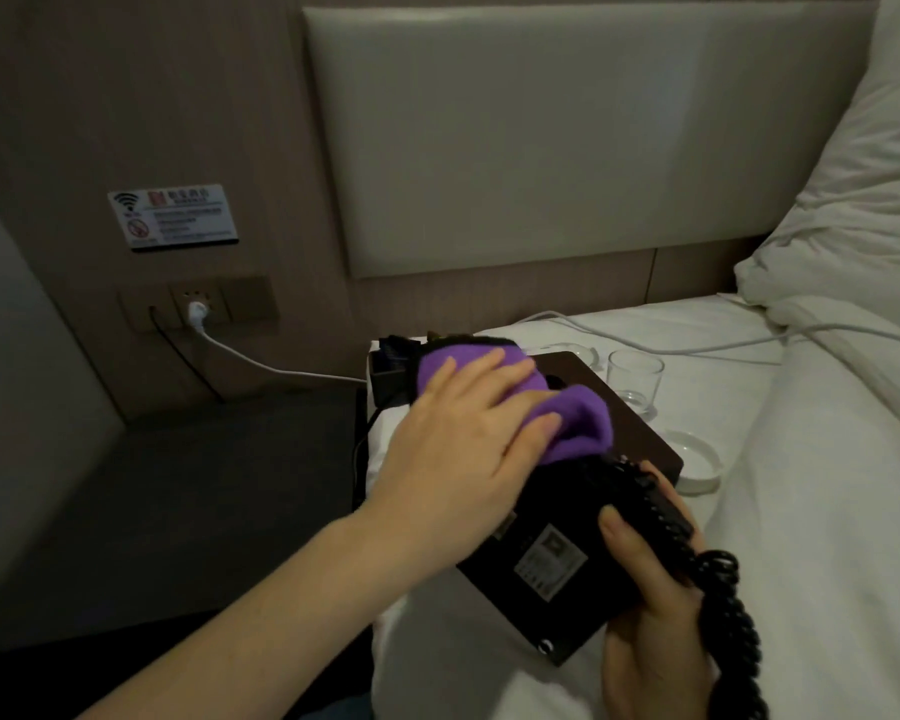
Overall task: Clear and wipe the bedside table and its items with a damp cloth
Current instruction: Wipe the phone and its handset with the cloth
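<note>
At centre frame the left hand (468, 439) lay flat, fingers straight, pressing a purple cloth (567, 413) onto a black telephone (557, 553); the right hand (650, 605), lower right, gripped the telephone's edge and its coiled cord (723, 589); behind them on the white bed (827, 459) stood a glass (635, 376); the dark bedside table (178, 485) filled the left.

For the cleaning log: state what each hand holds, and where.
Right hand grips the black telephone, turned underside up, by its right edge beside the coiled cord. Left hand presses the purple cloth flat onto it.
</note>
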